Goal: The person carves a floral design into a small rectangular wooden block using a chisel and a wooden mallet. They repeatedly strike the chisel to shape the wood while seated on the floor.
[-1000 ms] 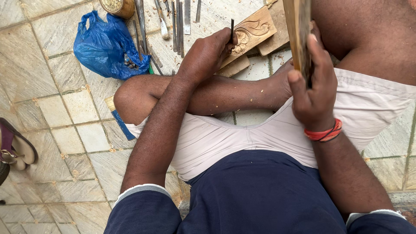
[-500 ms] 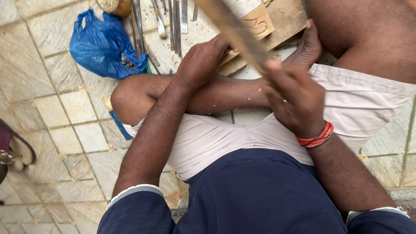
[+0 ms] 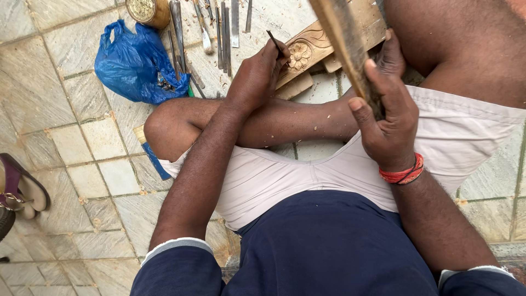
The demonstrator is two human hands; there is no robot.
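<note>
— Hands first: what is each one doing?

— Left hand (image 3: 257,74) is clenched around a thin dark chisel (image 3: 274,41), whose upper end sticks up past the knuckles. Its tip is hidden behind the fingers, so I cannot tell whether it touches the wood. Right hand (image 3: 386,118) is wrapped around a long wooden mallet (image 3: 342,44), held up and slanting toward the far left; a red thread band (image 3: 402,172) sits on that wrist.

— And the piece being worked?

— Carved wooden panel (image 3: 312,46) lies on the tiled floor (image 3: 60,137) at the far side, just beyond the crossed bare legs, with a flower rosette (image 3: 298,55) cut into it right beside the left hand.

— What else lies around?

— Row of metal carving tools (image 3: 222,27) is spread on the floor to the far left of the panel. Left of those sits a crumpled blue plastic bag (image 3: 129,63), and a round brass-coloured tin (image 3: 145,11) at the far edge. A sandal (image 3: 22,189) rests at the left border, well apart from everything.
</note>
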